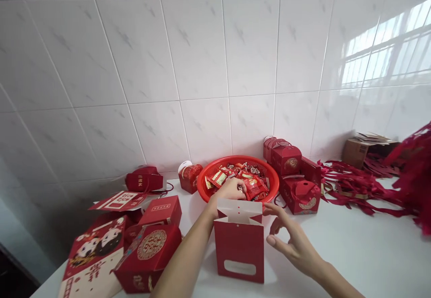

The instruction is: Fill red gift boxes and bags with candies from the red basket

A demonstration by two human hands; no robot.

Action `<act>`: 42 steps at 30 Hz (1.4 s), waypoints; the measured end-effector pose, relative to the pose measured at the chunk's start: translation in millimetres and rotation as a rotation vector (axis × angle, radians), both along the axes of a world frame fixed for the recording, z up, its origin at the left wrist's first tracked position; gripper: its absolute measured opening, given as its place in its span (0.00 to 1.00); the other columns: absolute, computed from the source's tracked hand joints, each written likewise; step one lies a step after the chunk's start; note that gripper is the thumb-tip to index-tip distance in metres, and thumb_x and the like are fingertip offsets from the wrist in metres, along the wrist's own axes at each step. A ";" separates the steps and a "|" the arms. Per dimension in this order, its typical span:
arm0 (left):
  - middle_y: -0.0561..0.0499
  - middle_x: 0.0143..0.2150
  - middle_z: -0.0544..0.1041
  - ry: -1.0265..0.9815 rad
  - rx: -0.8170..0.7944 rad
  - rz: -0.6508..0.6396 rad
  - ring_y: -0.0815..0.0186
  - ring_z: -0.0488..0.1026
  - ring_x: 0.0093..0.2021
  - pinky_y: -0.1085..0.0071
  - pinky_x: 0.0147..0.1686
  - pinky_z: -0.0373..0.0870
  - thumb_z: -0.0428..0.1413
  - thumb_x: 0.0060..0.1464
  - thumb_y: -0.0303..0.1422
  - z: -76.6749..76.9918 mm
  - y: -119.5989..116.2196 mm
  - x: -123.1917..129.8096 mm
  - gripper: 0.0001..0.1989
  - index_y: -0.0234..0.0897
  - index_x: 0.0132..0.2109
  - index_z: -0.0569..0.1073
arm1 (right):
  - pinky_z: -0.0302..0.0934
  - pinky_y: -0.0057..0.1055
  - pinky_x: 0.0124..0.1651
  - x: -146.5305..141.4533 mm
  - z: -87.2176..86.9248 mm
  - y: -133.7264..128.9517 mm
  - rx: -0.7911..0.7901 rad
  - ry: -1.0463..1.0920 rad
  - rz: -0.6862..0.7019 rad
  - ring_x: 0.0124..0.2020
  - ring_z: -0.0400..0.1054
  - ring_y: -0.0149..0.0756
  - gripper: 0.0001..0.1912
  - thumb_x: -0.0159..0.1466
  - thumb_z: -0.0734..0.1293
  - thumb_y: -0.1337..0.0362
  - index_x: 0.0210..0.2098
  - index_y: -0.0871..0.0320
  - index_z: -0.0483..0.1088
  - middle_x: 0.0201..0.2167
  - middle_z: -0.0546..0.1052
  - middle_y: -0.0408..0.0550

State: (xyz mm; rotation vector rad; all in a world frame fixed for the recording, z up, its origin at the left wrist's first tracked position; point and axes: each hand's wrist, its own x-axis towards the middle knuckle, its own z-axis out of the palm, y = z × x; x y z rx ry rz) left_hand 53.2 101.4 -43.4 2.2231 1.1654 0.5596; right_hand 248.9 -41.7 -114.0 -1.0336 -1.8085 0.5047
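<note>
Inside the red basket (276,184), the left hand (232,189) curls among wrapped sweets (253,186), its grip unclear to me, while the right hand (292,242) spreads beside an upright red box (239,247).

A white table (357,248) bears a red basket (275,184), red boxes (239,248) and red strips (344,180).

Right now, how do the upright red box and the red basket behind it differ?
Shape: the upright red box is straight-sided, while the red basket has a wide, rounded rim.
Contents: the basket holds wrapped sweets, with the left hand among them; the box's inside is hidden from this view.
Position: the box stands nearer the camera than the basket.
Both are red.
</note>
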 end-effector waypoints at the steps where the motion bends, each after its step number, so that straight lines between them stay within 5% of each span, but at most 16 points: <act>1: 0.53 0.29 0.76 -0.053 0.024 0.034 0.68 0.71 0.29 0.74 0.29 0.65 0.56 0.40 0.23 1.9 1.5 2.0 0.09 0.35 0.32 0.77 | 0.71 0.35 0.40 0.2 0.5 -0.2 0.003 -0.001 -0.007 0.32 0.72 0.34 0.30 0.67 0.63 0.44 0.63 0.49 0.59 0.50 0.76 0.53; 6: 0.55 0.29 0.74 -0.330 0.180 0.145 0.69 0.67 0.28 0.74 0.30 0.63 0.54 0.42 0.23 5.8 3.6 4.8 0.10 0.36 0.34 0.76 | 0.71 0.34 0.39 -0.6 1.0 -0.2 0.027 0.004 -0.054 0.31 0.72 0.34 0.26 0.67 0.63 0.47 0.60 0.50 0.62 0.49 0.77 0.53; 18: 0.52 0.39 0.80 -0.471 0.228 0.120 0.66 0.73 0.36 0.71 0.41 0.70 0.56 0.47 0.26 5.3 4.4 4.0 0.14 0.37 0.42 0.78 | 0.71 0.34 0.37 0.5 2.3 2.0 0.000 0.025 -0.158 0.30 0.73 0.34 0.18 0.71 0.58 0.51 0.54 0.52 0.67 0.47 0.78 0.52; 26: 0.50 0.43 0.81 -0.443 0.167 0.052 0.61 0.76 0.41 0.67 0.46 0.73 0.58 0.46 0.25 3.1 5.5 5.7 0.15 0.37 0.42 0.79 | 0.68 0.34 0.41 -3.8 26.5 29.4 0.257 0.044 -0.309 0.36 0.73 0.38 0.10 0.67 0.61 0.59 0.44 0.55 0.70 0.37 0.78 0.50; 30: 0.49 0.44 0.81 -0.465 0.160 0.015 0.59 0.77 0.45 0.64 0.49 0.72 0.59 0.46 0.24 3.6 4.2 4.2 0.15 0.37 0.43 0.79 | 0.69 0.36 0.43 -16.0 57.2 68.8 0.037 0.055 -0.290 0.40 0.74 0.40 0.11 0.61 0.66 0.61 0.43 0.55 0.69 0.41 0.79 0.51; 36: 0.47 0.48 0.80 -0.618 0.206 0.123 0.61 0.76 0.49 0.64 0.53 0.70 0.59 0.49 0.23 5.2 5.0 4.3 0.13 0.36 0.44 0.77 | 0.66 0.27 0.28 -47.1 84.4 107.1 -0.622 0.334 0.067 0.26 0.72 0.32 0.26 0.47 0.77 0.65 0.43 0.56 0.67 0.26 0.76 0.40; 42: 0.48 0.44 0.80 -0.651 0.171 0.159 0.64 0.76 0.46 0.69 0.48 0.71 0.56 0.56 0.30 6.1 9.2 7.4 0.08 0.36 0.43 0.76 | 0.62 0.23 0.21 -51.5 80.0 111.7 -0.705 0.532 0.197 0.20 0.64 0.26 0.21 0.42 0.79 0.65 0.34 0.59 0.71 0.20 0.72 0.38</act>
